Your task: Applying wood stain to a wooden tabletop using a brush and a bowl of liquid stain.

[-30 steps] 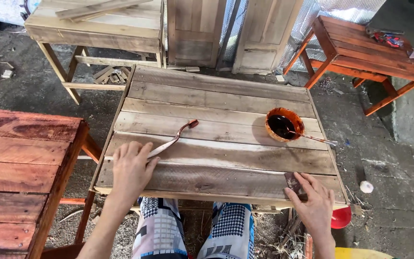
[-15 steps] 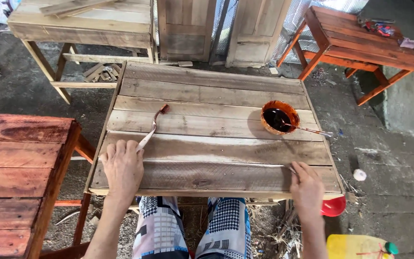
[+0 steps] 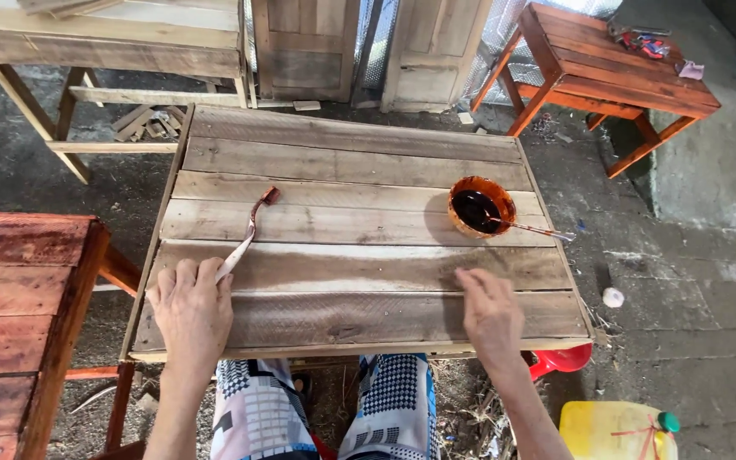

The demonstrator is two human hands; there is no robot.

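Observation:
A bare plank tabletop (image 3: 351, 170) lies in front of me. My left hand (image 3: 191, 311) rests palm down on its near left part, fingers closed over the end of a thin brush (image 3: 249, 234). The brush's stained head points away across the planks. My right hand (image 3: 491, 315) lies flat on a near plank to the right, fingers slightly apart, with nothing visible in it. An orange bowl (image 3: 480, 206) of dark stain stands on the right side of the top, beyond my right hand. A second thin brush (image 3: 531, 228) leans in it.
A red-stained table (image 3: 19, 290) stands close on the left, and another (image 3: 615, 77) at the back right. An unstained wooden table (image 3: 104, 34) and door panels (image 3: 308, 43) are behind. A yellow container (image 3: 615, 430) and a red bowl (image 3: 560, 359) sit on the floor at the right.
My right hand has slid left from the table's right edge onto the near plank. My left hand, with the brush, now rests nearer the front edge.

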